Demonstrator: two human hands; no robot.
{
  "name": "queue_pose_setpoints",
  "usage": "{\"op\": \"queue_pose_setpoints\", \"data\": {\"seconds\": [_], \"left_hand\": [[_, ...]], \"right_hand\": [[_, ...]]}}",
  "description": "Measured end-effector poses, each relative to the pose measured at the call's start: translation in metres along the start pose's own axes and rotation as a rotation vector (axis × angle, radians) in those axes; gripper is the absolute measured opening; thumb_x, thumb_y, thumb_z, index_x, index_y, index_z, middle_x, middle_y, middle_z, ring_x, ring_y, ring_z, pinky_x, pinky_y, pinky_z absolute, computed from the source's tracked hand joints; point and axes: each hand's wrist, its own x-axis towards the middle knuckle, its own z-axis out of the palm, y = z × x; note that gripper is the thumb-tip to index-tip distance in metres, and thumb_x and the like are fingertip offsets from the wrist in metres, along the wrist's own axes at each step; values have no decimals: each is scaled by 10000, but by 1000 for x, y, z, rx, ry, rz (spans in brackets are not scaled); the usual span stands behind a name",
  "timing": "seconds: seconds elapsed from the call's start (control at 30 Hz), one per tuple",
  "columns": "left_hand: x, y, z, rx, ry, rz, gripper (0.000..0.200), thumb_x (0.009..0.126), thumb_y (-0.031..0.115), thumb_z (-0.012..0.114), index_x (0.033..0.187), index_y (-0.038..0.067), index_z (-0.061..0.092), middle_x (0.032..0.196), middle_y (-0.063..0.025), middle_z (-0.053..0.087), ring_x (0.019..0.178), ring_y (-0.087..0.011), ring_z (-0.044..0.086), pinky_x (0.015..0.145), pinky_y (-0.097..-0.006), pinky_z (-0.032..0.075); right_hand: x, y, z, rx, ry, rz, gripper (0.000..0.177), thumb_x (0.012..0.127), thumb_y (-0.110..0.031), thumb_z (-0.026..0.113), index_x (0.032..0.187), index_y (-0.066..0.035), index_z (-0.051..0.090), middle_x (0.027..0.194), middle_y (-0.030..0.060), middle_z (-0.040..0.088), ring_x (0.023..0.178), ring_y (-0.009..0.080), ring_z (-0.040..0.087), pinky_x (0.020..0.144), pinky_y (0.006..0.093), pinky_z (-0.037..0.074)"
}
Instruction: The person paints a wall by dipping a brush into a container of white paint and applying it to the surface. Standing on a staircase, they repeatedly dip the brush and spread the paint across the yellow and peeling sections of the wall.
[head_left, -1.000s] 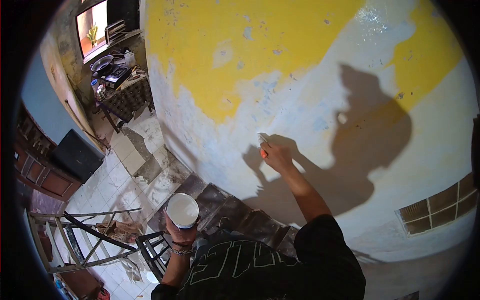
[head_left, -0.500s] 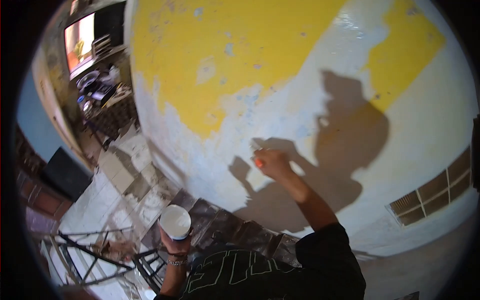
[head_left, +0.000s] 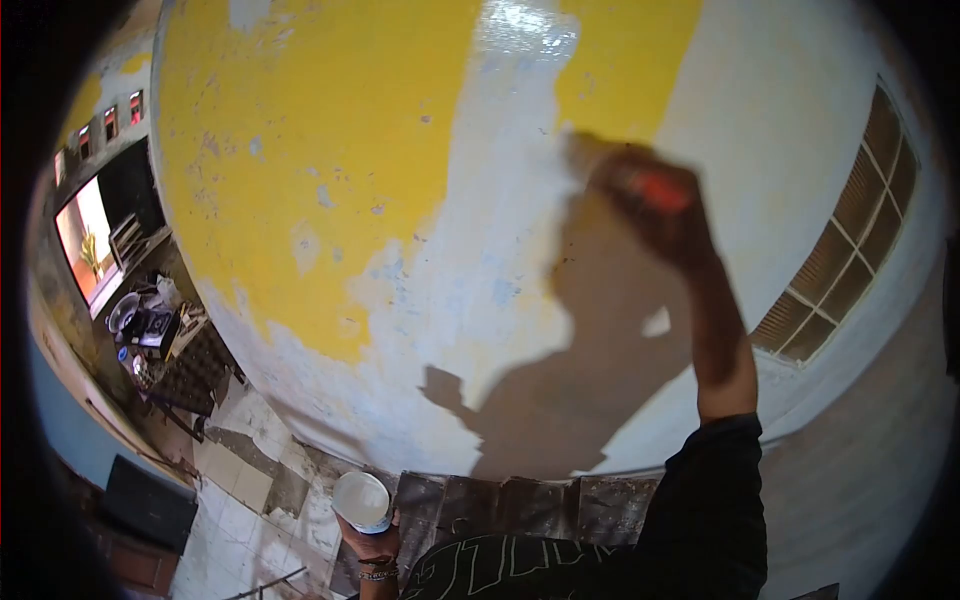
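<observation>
My right hand point(head_left: 650, 205), blurred by motion and raised in front of the wall, is closed around an orange-handled paintbrush point(head_left: 664, 190). The brush end is smeared and partly lost against the shadow, close to the edge of a yellow patch. Low down near the floor, my left hand point(head_left: 368, 540) grips a white tub point(head_left: 362, 502) from below, its mouth facing up with white stuff inside. The wall point(head_left: 500, 190) carries flaking yellow paint crossed by a broad white band, shiny and wet-looking at the top. My shadow falls over its lower middle.
A barred window opening point(head_left: 845, 240) is set in the wall at right. Dark brown tiles point(head_left: 530, 510) run along the wall's foot. At left stand a cluttered table point(head_left: 185, 375) and a dark panel point(head_left: 150, 500); a metal frame point(head_left: 268, 585) shows at the bottom edge.
My right hand has risen up and to the right with the paintbrush. The view has turned upward and right; the tub, still in my left hand, sits lower in the picture.
</observation>
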Motion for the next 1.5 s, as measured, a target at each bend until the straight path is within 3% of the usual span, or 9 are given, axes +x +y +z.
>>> {"op": "queue_pose_setpoints", "data": {"seconds": [0.2, 0.3, 0.37, 0.5, 0.6, 0.97, 1.17, 1.3, 1.5], "left_hand": [[3, 2, 22, 190, -172, 1, 556, 882, 651, 427, 1192, 211, 564, 1002, -33, 645, 853, -232, 620, 546, -384, 448], [11, 4, 32, 111, -152, -77, 588, 893, 688, 386, 1182, 208, 563, 943, -39, 632, 778, -227, 589, 512, -377, 399], [1, 2, 45, 125, -150, -69, 597, 895, 686, 380, 1180, 194, 561, 922, -59, 629, 760, -233, 585, 510, -374, 394], [4, -1, 44, 145, -186, -92, 607, 897, 670, 380, 1193, 170, 555, 933, -87, 624, 783, -240, 589, 571, -381, 419], [2, -2, 46, 192, -162, -81, 613, 893, 673, 380, 1224, 185, 546, 999, -75, 624, 864, -248, 601, 645, -389, 444], [-4, -18, 41, 861, -245, 485, 615, 872, 692, 411, 1242, 217, 538, 1044, -31, 617, 895, -252, 586, 619, -411, 444], [4, -14, 37, 395, -279, 97, 621, 867, 703, 418, 1217, 206, 547, 978, -47, 606, 774, -244, 565, 534, -370, 403], [12, -13, 39, 89, -280, -96, 611, 876, 699, 402, 1214, 211, 548, 955, -44, 604, 758, -243, 560, 521, -371, 391], [9, -15, 38, 40, -254, -82, 605, 890, 690, 365, 1217, 214, 547, 945, -41, 609, 733, -247, 564, 497, -374, 381]], "right_hand": [[-103, 41, 36, -365, -490, 162, 166, 805, -168, 767, 931, -93, 689, 916, 91, 701, 841, 287, 686, 760, 361, 535], [-60, 59, -12, -278, -186, 60, 160, 824, -266, 708, 896, -132, 661, 876, 98, 683, 777, 332, 648, 672, 403, 516], [-9, 53, -57, -404, -34, -95, 154, 851, -192, 720, 875, -54, 656, 824, 61, 666, 708, 151, 632, 684, 306, 517], [61, -6, -110, -613, 81, 244, 212, 879, -324, 647, 919, -115, 654, 839, 111, 660, 699, 324, 606, 618, 375, 499], [64, -2, -101, -750, 278, -350, 235, 903, -342, 622, 915, -110, 651, 830, 95, 662, 675, 297, 610, 593, 349, 491], [-114, 11, 50, -681, -431, -449, 108, 784, -225, 647, 754, -159, 568, 671, -9, 551, 583, 153, 609, 511, 315, 479], [-31, 61, 38, -465, -149, -354, 173, 852, -273, 631, 755, -134, 598, 669, 89, 624, 610, 292, 631, 543, 399, 500], [105, 24, -34, -521, 10, 139, 307, 887, -394, 610, 871, -87, 624, 764, 119, 650, 708, 346, 613, 686, 412, 482], [169, -18, -83, -684, 360, -159, 208, 888, -313, 605, 957, -126, 666, 753, 111, 660, 686, 314, 625, 653, 374, 489]]}}
